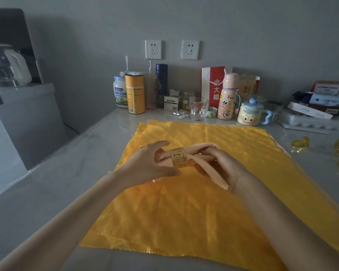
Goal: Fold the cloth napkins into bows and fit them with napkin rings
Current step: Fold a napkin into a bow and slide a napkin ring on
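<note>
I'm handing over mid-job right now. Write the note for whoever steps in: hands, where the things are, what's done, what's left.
Left hand: holds the left end of the peach napkin, beside the gold ring.
Right hand: holds the napkin's right part.
The ring sits around the napkin's middle, over the yellow cloths spread flat on the table.
Spare rings lie on the table at right.
Done: this napkin is folded and ringed.
Left: probably tidy its bow and set it down; the yellow cloths are still unfolded.
</note>
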